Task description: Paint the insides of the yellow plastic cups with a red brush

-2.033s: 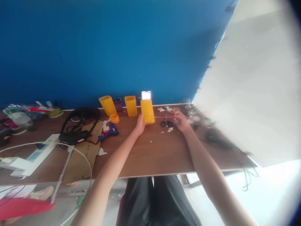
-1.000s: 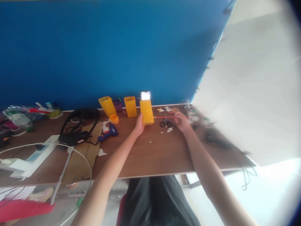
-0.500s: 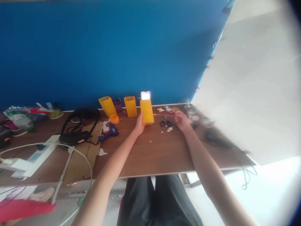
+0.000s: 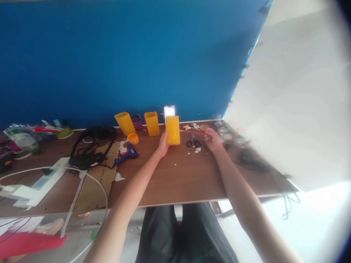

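Hands met near the middle of the frame, over the far part of a brown table (image 4: 192,182). The left hand (image 4: 163,143) was clasped around the lower left side of a yellow cup (image 4: 172,130), which stood upright, its base at or just above the tabletop; the view was too small to tell whether it rested there. The right hand (image 4: 211,140) pinched the end of a thin red brush (image 4: 192,132), held nearly level, with its tip touching the cup's right side. Just below the brush lay black-handled scissors (image 4: 193,143) among white paper scraps (image 4: 196,149). Behind the cup, a small bright screen (image 4: 169,110) leaned against the blue wall (image 4: 123,58). Left of the held cup stood a second cup (image 4: 151,124) upright and a third cup (image 4: 125,123) tilted, with a purple pot (image 4: 137,122) between them and a small orange jar (image 4: 133,138) in front. A blue glue gun (image 4: 126,154) lay near the jar, beside cardboard (image 4: 95,182). Black headphones (image 4: 91,144) sat left of centre, and a white power strip (image 4: 35,182) lay at the left edge. Dark trousers (image 4: 186,233) showed at the bottom of the frame.
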`<state>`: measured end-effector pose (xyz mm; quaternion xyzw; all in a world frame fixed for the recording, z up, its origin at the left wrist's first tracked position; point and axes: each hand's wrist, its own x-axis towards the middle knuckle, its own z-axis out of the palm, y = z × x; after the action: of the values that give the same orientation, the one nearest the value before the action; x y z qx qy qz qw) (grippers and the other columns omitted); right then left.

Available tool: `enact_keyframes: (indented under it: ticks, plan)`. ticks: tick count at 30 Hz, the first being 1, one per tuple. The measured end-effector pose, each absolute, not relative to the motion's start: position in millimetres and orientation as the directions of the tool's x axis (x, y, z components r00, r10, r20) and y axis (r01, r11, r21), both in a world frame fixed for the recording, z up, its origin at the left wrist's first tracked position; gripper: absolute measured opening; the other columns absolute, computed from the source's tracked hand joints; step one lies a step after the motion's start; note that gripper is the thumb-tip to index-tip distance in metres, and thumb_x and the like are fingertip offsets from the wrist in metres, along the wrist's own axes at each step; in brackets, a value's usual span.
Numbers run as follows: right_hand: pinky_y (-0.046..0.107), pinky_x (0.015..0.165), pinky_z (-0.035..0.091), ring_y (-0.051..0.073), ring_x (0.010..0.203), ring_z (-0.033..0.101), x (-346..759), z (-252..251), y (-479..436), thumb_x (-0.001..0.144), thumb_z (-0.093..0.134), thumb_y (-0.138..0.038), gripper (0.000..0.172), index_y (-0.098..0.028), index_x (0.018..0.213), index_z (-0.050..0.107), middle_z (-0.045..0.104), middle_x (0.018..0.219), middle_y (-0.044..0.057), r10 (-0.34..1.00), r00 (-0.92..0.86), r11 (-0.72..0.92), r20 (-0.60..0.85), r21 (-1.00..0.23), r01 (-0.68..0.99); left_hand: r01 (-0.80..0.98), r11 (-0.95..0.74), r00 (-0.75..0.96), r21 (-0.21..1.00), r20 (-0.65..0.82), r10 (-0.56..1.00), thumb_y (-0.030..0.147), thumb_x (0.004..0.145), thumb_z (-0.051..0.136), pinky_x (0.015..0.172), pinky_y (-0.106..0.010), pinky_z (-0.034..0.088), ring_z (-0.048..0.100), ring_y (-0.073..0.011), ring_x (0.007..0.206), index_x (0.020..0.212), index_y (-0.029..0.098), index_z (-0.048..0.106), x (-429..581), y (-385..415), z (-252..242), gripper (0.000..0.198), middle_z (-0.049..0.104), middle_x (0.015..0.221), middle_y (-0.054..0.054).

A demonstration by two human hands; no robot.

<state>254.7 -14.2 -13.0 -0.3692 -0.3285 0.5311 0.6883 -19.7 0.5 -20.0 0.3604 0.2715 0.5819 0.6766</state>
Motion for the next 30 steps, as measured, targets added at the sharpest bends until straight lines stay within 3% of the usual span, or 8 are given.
enact_keyframes:
  ticks: [11,25,30]
  plan:
    - [0.019,0.056,0.049,0.006,0.064,0.054,255.7,-14.1,-12.1,0.096,0.058,-0.032,0.019,-0.013,0.100,0.061,0.060,0.084,0.000,0.965,0.254,0.193,0.069,-0.841,-0.505,-0.566,0.032,0.181,0.824,0.087,0.980,0.045,0.090,0.062,0.085,-0.033,0.054,0.063,-0.0239,0.110,0.120,0.021,0.061,-19.7,-2.4,-18.1,0.039,0.067,0.120,-0.008]
    - [0.019,0.056,0.048,0.006,0.064,0.054,259.1,-14.8,-10.1,0.096,0.058,-0.031,0.018,-0.014,0.101,0.061,0.060,0.085,0.000,0.950,0.304,0.237,0.071,-0.798,-0.554,-0.532,0.021,0.196,0.847,0.099,0.976,0.047,0.086,0.067,0.097,-0.036,0.050,0.059,-0.0267,0.123,0.113,0.021,0.064,-21.1,-0.6,-21.5,0.038,0.066,0.124,-0.009]
    - [0.019,0.056,0.049,0.006,0.065,0.054,257.8,-14.2,-9.3,0.096,0.059,-0.030,0.017,-0.014,0.101,0.061,0.060,0.087,0.001,0.945,0.318,0.258,0.074,-0.765,-0.590,-0.540,0.017,0.179,0.841,0.095,0.979,0.047,0.084,0.069,0.097,-0.039,0.050,0.062,-0.0268,0.117,0.109,0.022,0.064,-20.8,1.4,-24.3,0.036,0.068,0.118,-0.008]
